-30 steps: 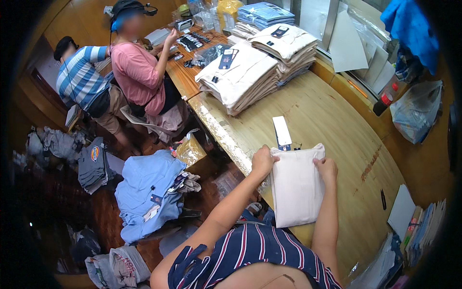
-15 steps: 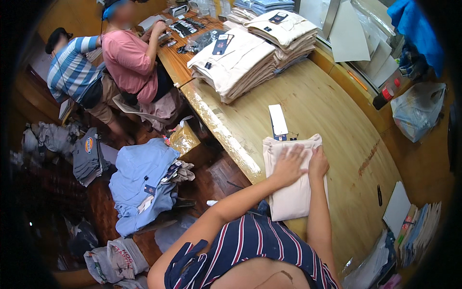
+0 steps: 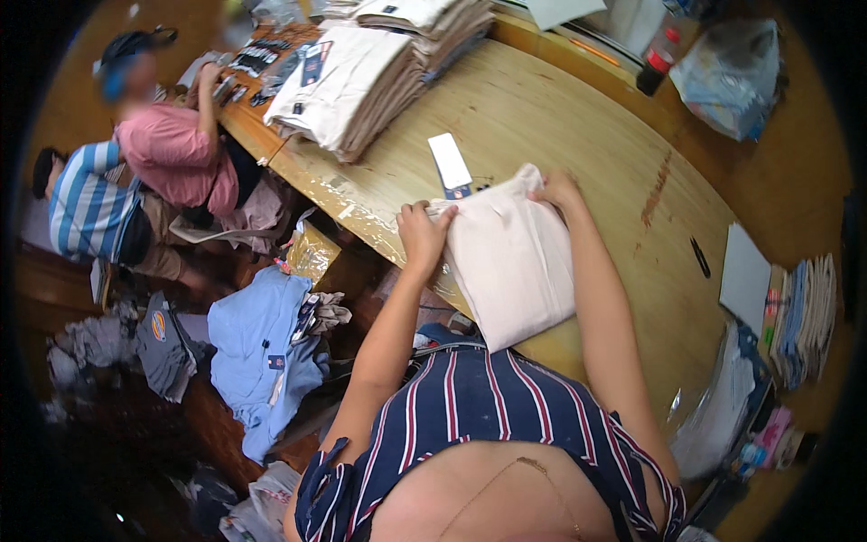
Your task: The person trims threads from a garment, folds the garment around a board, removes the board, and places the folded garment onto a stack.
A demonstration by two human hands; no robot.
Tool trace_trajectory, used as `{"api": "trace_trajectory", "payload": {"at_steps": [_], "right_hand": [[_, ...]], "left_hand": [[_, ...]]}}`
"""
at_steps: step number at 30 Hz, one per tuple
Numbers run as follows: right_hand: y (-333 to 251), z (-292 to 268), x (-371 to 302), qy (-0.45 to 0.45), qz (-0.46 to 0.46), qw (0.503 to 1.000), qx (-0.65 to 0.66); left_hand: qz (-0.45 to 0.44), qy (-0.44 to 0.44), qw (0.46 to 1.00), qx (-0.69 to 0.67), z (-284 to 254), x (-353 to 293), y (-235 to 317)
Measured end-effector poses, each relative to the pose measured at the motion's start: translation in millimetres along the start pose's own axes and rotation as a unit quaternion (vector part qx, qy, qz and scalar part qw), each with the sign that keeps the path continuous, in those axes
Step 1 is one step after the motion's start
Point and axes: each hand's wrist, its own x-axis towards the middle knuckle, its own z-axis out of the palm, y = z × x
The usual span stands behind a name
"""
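A folded cream garment (image 3: 510, 271) lies on the wooden table in front of me, its near corner reaching over the table's edge towards my body. My left hand (image 3: 424, 235) is closed on its far left corner, thumb on top. At the far right corner my right hand (image 3: 554, 191) pinches the cloth, which rises there in a bunched fold. Just beyond the garment, a white card tag (image 3: 449, 160) lies over a dark blue tag (image 3: 457, 191), next to its far edge.
Stacks of folded cream garments (image 3: 348, 81) stand at the far left of the table (image 3: 614, 126). A black slim tool (image 3: 700, 257) lies to the right. Blue garments (image 3: 257, 348) are heaped at lower left. Two people sit beyond them, one in a pink shirt (image 3: 172, 149).
My left hand has moved from lying flat on the garment to gripping its far left corner. My right hand has shifted to the far right corner, and the garment has turned slightly. The view has swung.
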Motion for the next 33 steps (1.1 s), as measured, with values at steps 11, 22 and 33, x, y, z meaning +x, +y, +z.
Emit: {"api": "trace_trajectory", "payload": {"at_steps": [11,22,33], "right_hand": [[-36.1,-0.9,-28.3,0.058,0.017,0.995,0.078],[-38.5,-109.0,-80.1,0.078,-0.192,0.892,0.402],[57.0,-16.0,-171.7,0.365,-0.443,0.818,0.037]], "left_hand": [[-0.048,-0.139,0.988,0.042,-22.1,10.1,-0.3],[0.090,-0.062,0.883,-0.457,-84.0,51.3,72.0],[0.486,-0.060,0.856,-0.167,-54.3,-8.8,40.4]]}}
